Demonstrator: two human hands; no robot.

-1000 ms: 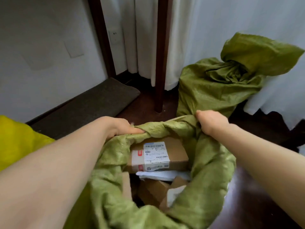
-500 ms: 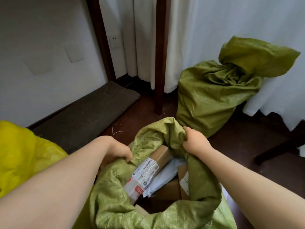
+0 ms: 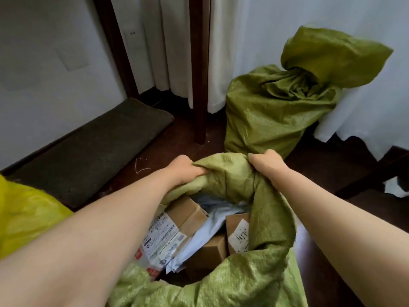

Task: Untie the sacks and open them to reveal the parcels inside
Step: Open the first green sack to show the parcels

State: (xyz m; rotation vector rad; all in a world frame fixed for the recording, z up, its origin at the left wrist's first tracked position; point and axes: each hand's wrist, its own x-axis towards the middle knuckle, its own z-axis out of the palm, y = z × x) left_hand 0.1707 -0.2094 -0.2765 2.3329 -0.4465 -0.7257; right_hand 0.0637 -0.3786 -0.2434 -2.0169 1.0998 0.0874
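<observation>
An open green woven sack [image 3: 261,269] stands right in front of me with its mouth wide. My left hand [image 3: 183,169] and my right hand [image 3: 265,161] both grip the far rim of that sack, close together. Inside lie a labelled cardboard box [image 3: 174,227], a grey-white mailer bag [image 3: 203,233] and a smaller brown box [image 3: 238,233]. A second green sack [image 3: 276,109] stands farther back on the right, its neck twisted shut and its top flopped over.
A yellow sack [image 3: 24,216] shows at the left edge. A dark mat [image 3: 88,149] lies along the white wall. A dark wooden post [image 3: 200,69] rises between white curtains [image 3: 254,41]. Dark wooden floor [image 3: 332,165] surrounds the sacks.
My left hand has moved up from the sack's left rim to the far rim beside my right hand. The mouth now shows more of the parcels.
</observation>
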